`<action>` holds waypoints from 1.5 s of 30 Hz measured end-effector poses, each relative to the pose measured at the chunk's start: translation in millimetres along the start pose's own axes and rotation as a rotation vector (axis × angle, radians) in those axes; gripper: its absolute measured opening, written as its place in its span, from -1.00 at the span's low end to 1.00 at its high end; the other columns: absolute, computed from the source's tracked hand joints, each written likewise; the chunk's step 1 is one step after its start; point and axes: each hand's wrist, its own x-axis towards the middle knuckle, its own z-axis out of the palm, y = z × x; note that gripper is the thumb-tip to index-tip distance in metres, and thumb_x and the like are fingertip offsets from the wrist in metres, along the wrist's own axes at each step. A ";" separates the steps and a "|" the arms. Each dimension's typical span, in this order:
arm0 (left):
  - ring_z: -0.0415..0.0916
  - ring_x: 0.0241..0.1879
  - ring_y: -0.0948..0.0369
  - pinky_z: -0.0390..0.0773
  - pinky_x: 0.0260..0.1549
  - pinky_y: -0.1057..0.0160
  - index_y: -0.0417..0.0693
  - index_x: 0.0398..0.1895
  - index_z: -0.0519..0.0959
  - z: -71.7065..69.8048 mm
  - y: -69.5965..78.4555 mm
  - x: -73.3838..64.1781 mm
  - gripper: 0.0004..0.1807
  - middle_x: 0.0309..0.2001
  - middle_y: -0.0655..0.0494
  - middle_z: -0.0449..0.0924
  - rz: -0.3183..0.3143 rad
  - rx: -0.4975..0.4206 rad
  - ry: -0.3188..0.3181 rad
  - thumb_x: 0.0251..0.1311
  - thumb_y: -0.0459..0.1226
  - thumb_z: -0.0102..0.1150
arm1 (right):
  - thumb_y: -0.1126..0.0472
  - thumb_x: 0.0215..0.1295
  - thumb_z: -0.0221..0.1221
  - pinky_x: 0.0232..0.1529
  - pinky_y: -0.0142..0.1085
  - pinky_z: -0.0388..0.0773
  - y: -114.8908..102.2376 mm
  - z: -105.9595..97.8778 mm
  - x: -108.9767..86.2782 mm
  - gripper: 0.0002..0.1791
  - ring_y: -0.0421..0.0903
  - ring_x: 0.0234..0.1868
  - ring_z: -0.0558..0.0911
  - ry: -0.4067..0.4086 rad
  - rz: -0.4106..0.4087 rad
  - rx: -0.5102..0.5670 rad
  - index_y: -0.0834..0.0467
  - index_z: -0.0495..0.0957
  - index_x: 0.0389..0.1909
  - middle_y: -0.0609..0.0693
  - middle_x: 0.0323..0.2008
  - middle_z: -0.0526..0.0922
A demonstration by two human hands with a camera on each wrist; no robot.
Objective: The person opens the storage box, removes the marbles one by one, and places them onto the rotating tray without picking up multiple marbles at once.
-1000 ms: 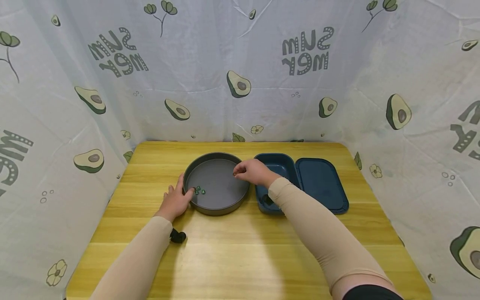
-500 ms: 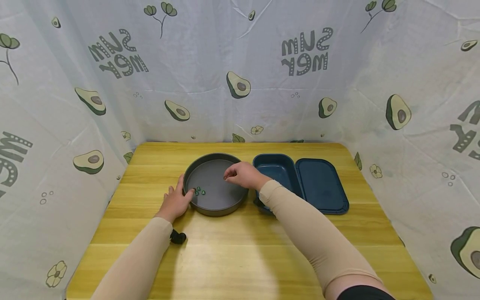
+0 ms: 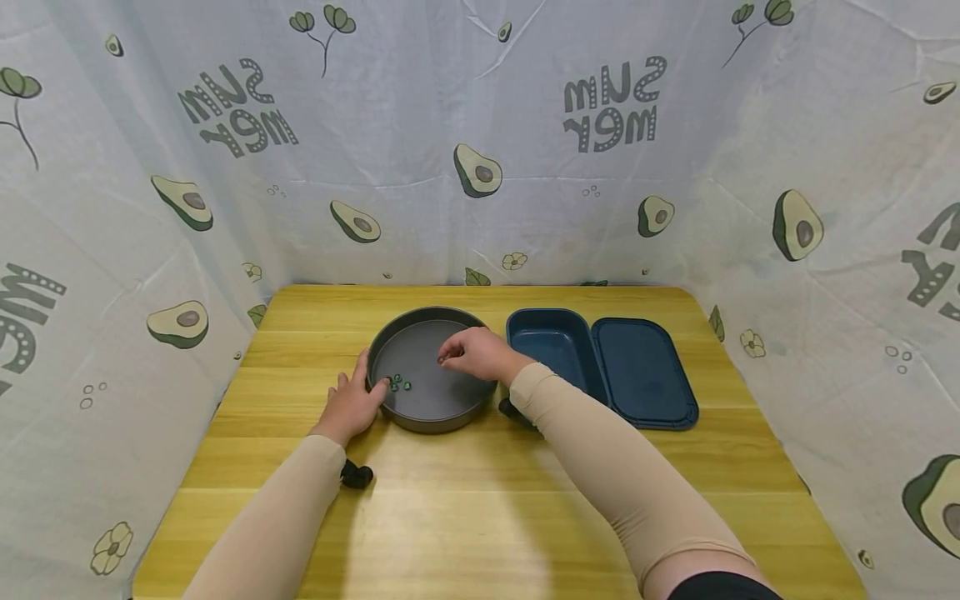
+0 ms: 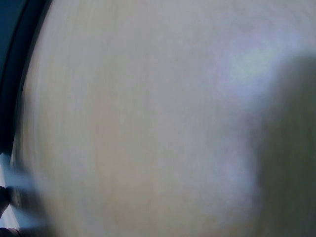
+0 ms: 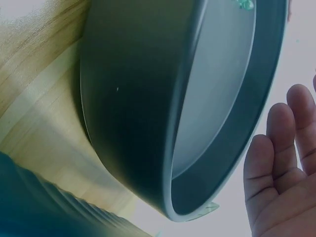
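Observation:
A round dark grey cake pan (image 3: 442, 396) stands on the table, with several small shiny green pieces (image 3: 397, 383) lying at its left inside. My left hand (image 3: 350, 406) holds the pan's left wall, thumb over the rim and fingers along the outside. Over the pan's right half is my right hand (image 3: 480, 353), palm turned inward. Between its thumb and forefinger it pinches a tiny dark reddish piece (image 3: 441, 360), too small to make out in kind. The right wrist view shows the pan's wall (image 5: 133, 98), with the other fingers (image 5: 284, 143) loosely bent beyond the rim.
Right of the pan sits a blue rectangular container (image 3: 551, 337), partly behind the right forearm. Its matching flat lid (image 3: 645, 371) lies beside it. A printed avocado curtain (image 3: 420, 125) surrounds the wooden table (image 3: 442, 533). The left wrist view is mostly blurred tabletop (image 4: 148, 123).
My right hand has moved left from the pan's right rim to over its inside, still pinching the small piece. The left hand and the pan have stayed in place.

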 end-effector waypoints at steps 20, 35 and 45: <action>-0.37 0.64 -0.44 -0.36 0.58 -0.44 0.22 0.76 -0.37 0.2 0.8 -1.4 -0.10 0.66 -0.48 -0.18 -0.005 -0.010 -0.003 0.58 0.20 -0.22 | 0.06 0.47 0.32 -0.02 -0.24 0.71 0.4 -1.3 -4.2 -0.63 -0.15 -0.06 0.72 -0.019 0.033 0.019 0.09 0.72 0.21 -0.11 0.03 0.82; -0.37 0.62 -0.49 -0.30 0.55 -0.49 0.27 0.75 -0.38 -0.3 0.4 -1.2 -0.09 0.66 -0.50 -0.23 -0.013 -0.018 -0.012 0.56 0.23 -0.22 | 0.06 0.50 0.29 -0.05 -0.19 0.68 18.7 -19.7 -20.0 -0.57 -0.10 -0.06 0.71 0.028 0.050 0.052 0.09 0.66 0.30 -0.04 0.03 0.79; -0.37 0.63 -0.47 -0.33 0.56 -0.47 0.25 0.75 -0.41 -1.3 -1.5 0.2 -0.09 0.66 -0.50 -0.23 -0.009 -0.001 -0.013 0.57 0.23 -0.25 | 0.07 0.49 0.30 0.10 -0.09 0.69 41.0 -39.8 -39.3 -0.51 0.03 0.13 0.68 0.056 0.105 0.015 0.10 0.61 0.37 0.07 0.17 0.72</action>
